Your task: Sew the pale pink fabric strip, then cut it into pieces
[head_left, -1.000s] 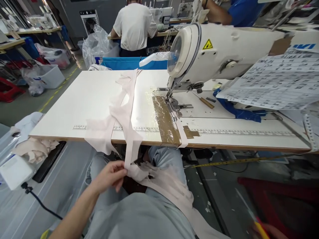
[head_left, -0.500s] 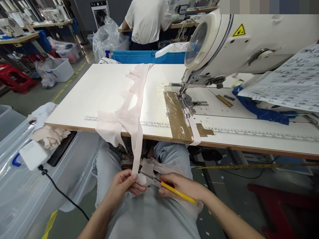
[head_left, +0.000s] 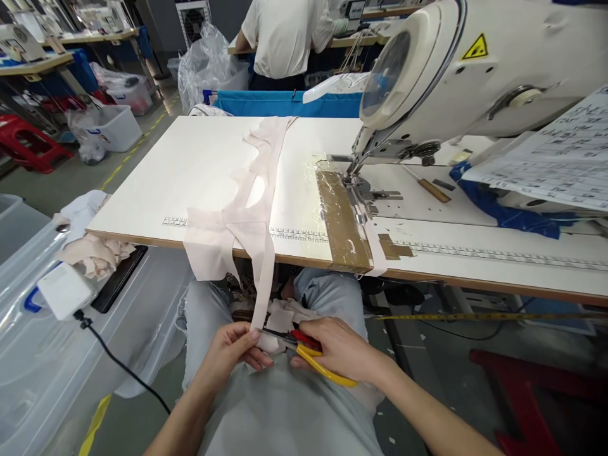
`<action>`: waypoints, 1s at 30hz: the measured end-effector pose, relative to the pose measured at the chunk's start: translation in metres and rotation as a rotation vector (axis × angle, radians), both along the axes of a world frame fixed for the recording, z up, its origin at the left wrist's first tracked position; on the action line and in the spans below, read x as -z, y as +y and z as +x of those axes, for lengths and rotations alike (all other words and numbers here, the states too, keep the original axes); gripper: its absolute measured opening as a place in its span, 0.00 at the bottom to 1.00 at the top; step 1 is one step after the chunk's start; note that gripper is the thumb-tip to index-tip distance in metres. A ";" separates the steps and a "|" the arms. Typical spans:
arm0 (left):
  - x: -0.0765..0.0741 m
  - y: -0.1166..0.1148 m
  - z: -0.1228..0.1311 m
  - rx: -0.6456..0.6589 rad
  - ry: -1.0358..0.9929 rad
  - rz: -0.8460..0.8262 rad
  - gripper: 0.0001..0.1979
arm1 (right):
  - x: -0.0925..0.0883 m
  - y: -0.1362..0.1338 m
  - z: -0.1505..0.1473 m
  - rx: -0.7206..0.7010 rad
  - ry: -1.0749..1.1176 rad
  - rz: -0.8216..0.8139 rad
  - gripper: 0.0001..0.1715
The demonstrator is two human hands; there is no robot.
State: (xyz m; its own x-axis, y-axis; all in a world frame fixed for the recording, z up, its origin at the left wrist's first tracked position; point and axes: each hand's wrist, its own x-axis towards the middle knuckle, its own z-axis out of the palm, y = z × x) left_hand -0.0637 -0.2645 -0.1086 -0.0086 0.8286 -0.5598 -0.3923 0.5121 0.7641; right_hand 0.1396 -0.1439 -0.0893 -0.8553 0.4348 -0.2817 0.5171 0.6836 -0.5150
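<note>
Between thumb and fingers my left hand [head_left: 235,348] pinches the lower end of a pale pink fabric strip [head_left: 263,285]. The strip hangs over the table's front edge from a longer run of cut pink fabric pieces [head_left: 251,183] lying on the white table [head_left: 142,171]. My right hand [head_left: 332,345] is closed around scissors [head_left: 323,367] with yellow and red handles. Their blades point left and lie close to the strip, by my left fingertips; whether they touch it I cannot tell. More pink fabric [head_left: 289,313] rests on my lap, partly hidden by my hands.
A sewing machine [head_left: 427,82] stands on the table's right side, with brown tape [head_left: 344,221] beside its needle. A wooden-handled tool [head_left: 433,190] lies behind. At left, a clear plastic bin [head_left: 57,380] carries a white charger [head_left: 65,291] and fabric scraps. A person [head_left: 287,38] sits beyond the table.
The scissors have turned in my right hand, so the red handle now shows and the handles look spread. My left hand keeps its pinch on the strip. The view has shifted slightly.
</note>
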 end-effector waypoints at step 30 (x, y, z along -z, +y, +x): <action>0.004 -0.019 -0.006 0.191 -0.010 0.130 0.23 | -0.006 -0.042 -0.004 0.128 0.039 0.136 0.29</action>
State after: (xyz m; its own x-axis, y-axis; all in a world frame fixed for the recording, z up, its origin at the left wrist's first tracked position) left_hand -0.0694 -0.2839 -0.1131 0.1598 0.8800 -0.4473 -0.3057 0.4749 0.8252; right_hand 0.1356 -0.1863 -0.0832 -0.7995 0.5728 -0.1808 0.5861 0.6781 -0.4435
